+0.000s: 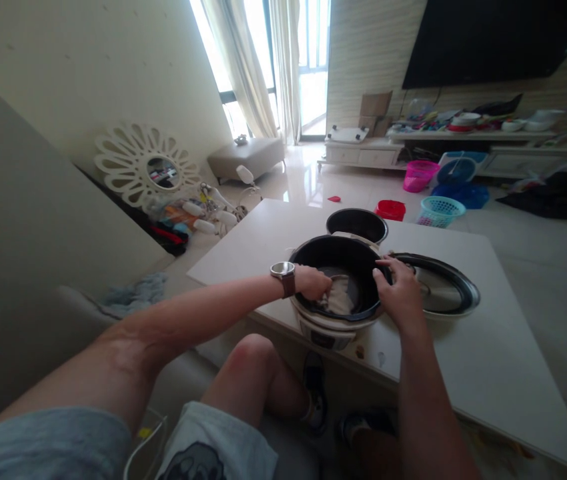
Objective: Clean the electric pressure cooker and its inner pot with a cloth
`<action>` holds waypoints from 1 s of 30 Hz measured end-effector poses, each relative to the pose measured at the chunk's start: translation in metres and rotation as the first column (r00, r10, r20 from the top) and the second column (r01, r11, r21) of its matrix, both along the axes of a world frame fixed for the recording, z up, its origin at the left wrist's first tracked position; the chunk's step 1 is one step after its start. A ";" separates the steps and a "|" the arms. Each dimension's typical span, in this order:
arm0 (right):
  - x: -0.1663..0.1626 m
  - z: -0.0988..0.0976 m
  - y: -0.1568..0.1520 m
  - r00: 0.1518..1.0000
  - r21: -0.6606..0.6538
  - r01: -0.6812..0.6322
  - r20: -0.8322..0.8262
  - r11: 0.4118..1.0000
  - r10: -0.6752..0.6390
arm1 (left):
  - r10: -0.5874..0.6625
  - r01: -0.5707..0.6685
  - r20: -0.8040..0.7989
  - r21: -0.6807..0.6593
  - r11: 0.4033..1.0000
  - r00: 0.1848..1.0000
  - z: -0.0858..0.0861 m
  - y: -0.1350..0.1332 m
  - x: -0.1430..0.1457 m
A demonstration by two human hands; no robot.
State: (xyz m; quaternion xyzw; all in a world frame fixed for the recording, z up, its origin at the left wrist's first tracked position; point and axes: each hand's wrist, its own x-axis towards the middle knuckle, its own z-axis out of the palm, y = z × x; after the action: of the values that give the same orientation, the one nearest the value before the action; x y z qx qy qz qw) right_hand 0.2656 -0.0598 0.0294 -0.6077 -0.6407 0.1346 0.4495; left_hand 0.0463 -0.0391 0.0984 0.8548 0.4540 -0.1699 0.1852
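A white electric cooker [331, 335] with a dark interior stands near the table's front edge. Inside it, my left hand [315, 283], wearing a watch at the wrist, is closed on a pale, crumpled cloth [339, 295]. At the cooker's right rim is my right hand [397, 287], its thumb and fingers apart over the edge. Whether it grips the rim firmly is hard to see. Behind the cooker sits a dark round inner pot [357, 225]. The lid [438, 287] lies to the right, its metal underside facing up.
The white table [503, 360] extends right and forward. Beyond it on the floor are a red bin [390, 210], a light blue basket [441, 211] and a pink basket [419, 175]. A flower-shaped mirror [148, 167] leans at the left. My knee [252, 353] is below the table edge.
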 end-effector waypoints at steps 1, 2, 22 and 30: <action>0.000 0.002 -0.001 1.000 0.008 -0.014 -0.019 1.000 0.014 | -0.005 0.006 -0.018 0.046 0.999 1.000 0.004 0.003 -0.007; 0.000 0.006 -0.004 0.998 0.018 -0.045 -0.037 0.999 0.045 | -0.020 0.021 -0.008 0.082 0.996 1.000 0.008 0.007 -0.013; -0.044 0.039 -0.025 0.982 -0.148 0.103 0.174 0.984 -0.077 | 0.118 -0.688 0.925 0.180 0.703 0.362 -0.013 0.022 -0.075; -0.103 0.037 0.006 0.970 -0.340 -0.127 0.154 0.932 0.188 | 0.427 -0.703 0.844 -0.517 0.489 -0.324 -0.095 0.026 -0.080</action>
State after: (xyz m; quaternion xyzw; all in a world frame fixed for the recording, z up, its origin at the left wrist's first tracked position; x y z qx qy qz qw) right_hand 0.1622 -0.0539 0.0668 -0.6301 -0.6951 0.2181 0.2689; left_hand -0.0336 -0.0133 0.0035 0.3940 0.5803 0.5952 0.3921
